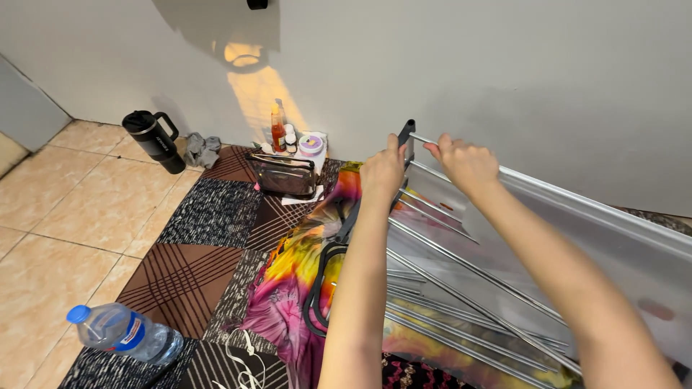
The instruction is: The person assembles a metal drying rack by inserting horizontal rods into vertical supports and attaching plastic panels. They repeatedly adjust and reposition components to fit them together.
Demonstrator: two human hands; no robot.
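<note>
Both my hands are up at the far end of a folding clothes-drying rack of thin silver metal rods in a black plastic frame (pixel 461 281), which leans against the pale wall. Its rods run long-ways from that upper end down toward my lower right, so the long axis slants away from me to the left and up.

My left hand (pixel 383 171) is closed around the black end piece at the rack's top corner, thumb up along it. My right hand (pixel 465 162) sits just beside it to the right, fingers curled over the topmost silver rod and pinching it. Both are on the rack already; the left is the one nearer the corner, the right nearer the wall.

Under the rack lies a bright tie-dyed cloth of pink, yellow and purple (pixel 288 288), spread over a patchwork rug of brown and grey squares (pixel 194 266) on the tan tiled floor.

Against the wall, left of my hands, stands a clear zip pouch with dark trim (pixel 283 176). Behind it are an orange bottle with a pale cap (pixel 277 130), small white bottles, and a round white tub with a lilac lid (pixel 311 145). Farther left stands a black insulated mug with a handle (pixel 153 139), tilted, beside a crumpled grey cloth (pixel 202 149). At my lower left lies a clear plastic water bottle with a blue cap and blue label band (pixel 124 333), on its side.
</note>
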